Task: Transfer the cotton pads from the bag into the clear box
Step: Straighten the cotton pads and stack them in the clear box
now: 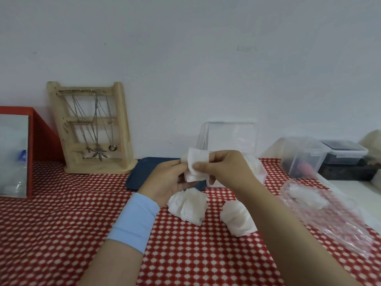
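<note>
Hands: left hand [165,180] and right hand [225,167] both pinch a few white square cotton pads [194,165]
Risk: loosely pinched pads may fan apart, missing the clear plastic box [232,135]

Heaped cotton pads [188,205] near crumpled bag [329,215], open clear box [231,137].

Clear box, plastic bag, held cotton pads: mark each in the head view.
clear box [233,135], head view, upright lid panel.
plastic bag [329,219], head view, crumpled middle.
held cotton pads [198,156], head view, face of the front pad.
</note>
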The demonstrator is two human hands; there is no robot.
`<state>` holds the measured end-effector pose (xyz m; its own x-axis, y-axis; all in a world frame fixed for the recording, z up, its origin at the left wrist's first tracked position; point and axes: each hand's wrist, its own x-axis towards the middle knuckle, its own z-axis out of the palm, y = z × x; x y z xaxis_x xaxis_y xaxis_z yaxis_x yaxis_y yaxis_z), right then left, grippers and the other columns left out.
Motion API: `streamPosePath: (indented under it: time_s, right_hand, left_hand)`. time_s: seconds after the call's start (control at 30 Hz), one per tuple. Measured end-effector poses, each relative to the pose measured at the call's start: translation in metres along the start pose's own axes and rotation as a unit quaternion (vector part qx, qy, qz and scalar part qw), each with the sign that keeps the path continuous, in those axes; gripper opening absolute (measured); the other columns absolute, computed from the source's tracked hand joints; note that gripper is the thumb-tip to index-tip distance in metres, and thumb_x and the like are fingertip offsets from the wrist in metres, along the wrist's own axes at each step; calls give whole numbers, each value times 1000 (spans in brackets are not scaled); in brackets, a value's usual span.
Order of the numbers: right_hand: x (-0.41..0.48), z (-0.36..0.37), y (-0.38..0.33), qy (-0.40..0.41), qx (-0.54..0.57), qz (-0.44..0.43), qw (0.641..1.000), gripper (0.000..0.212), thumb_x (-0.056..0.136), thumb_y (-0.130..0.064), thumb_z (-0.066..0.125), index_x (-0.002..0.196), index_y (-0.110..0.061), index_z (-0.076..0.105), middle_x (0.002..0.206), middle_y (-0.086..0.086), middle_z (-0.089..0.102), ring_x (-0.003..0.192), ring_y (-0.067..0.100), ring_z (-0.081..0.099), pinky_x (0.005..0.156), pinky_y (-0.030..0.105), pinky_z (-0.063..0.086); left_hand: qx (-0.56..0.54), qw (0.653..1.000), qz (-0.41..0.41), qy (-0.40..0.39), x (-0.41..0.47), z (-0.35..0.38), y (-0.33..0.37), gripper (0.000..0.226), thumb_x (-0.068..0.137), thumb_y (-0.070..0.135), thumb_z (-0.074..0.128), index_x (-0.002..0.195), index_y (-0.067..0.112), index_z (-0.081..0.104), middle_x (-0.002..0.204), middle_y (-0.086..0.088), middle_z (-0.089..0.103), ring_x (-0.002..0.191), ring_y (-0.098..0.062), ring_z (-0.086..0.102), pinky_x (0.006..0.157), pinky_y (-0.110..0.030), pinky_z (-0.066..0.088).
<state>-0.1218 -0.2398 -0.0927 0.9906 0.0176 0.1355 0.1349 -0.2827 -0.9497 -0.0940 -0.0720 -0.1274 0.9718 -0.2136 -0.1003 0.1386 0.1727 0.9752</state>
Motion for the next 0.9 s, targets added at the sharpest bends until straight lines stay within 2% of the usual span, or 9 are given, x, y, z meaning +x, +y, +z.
streamPosePath:
  time_s: [0.13,0.3,0.4,0.47,0.53,0.63,0.73,0.83,0.9]
  right_hand:
    - [6,-4,7,11,-48,4,999,26,76,-20,88,78,2,74,59,1,66,43,5,54,49,14,47]
    - [8,-7,8,-8,-126,21,992,16,73,-25,90,76,-16,78,69,-6,73,50,-3,59,48,9,45]
    - [9,-7,9,15,-167,20,986,21,71,-27,90,70,-17,72,63,-9,65,50,-2,55,48,12,43]
    - [10,-6,10,24,-185,20,982,25,70,-30,90,72,-19,67,63,-12,61,51,-1,53,50,13,41]
    - [9,-7,9,28,-185,21,982,34,70,-33,90,91,-21,66,78,-9,65,62,1,58,54,13,42]
    - [8,-14,6,-34,-60,63,996,44,77,-33,86,114,-27,63,100,-5,70,78,7,68,61,15,49]
    - [6,-20,5,-82,-7,79,993,18,87,-35,75,102,-27,74,95,-8,76,75,7,68,72,24,51]
    - [8,-15,9,-40,-36,64,997,13,88,-34,75,95,-24,77,86,-9,75,62,1,62,57,14,47]
    - [10,-7,13,0,-63,42,997,16,90,-38,72,99,-25,74,91,-10,73,67,1,63,56,13,45]
  left_hand:
    - [9,1000,-14,-7,0,0,1,28,102,15,57,124,1,67,115,-16,75,106,-27,74,84,-35,62]
    - [12,999,-30,-9,-3,2,3,29,100,19,60,123,2,68,111,-16,76,102,-28,75,82,-36,62]
    - [-16,999,-46,-14,-5,7,6,32,103,24,54,123,0,64,110,-18,76,101,-30,75,81,-38,64]
    - [-22,998,-48,-35,-6,7,8,39,99,33,58,123,2,64,113,-18,75,105,-29,74,87,-40,62]
    - [46,997,-24,-53,-7,5,7,41,91,26,69,124,3,66,114,-13,76,107,-27,73,97,-43,58]
    - [121,991,-3,-57,-7,-1,5,38,88,1,72,125,6,66,112,-8,77,106,-24,74,98,-42,57]
    - [143,987,4,-72,-7,-6,8,38,88,-5,70,123,10,68,111,-5,78,104,-21,74,90,-34,58]
    - [143,986,-8,-88,-7,-12,8,39,87,-6,70,122,11,67,112,-7,77,106,-22,73,93,-36,58]
    - [140,989,-12,-57,-5,-16,7,38,88,-7,69,122,9,66,112,-9,77,105,-24,74,93,-39,58]
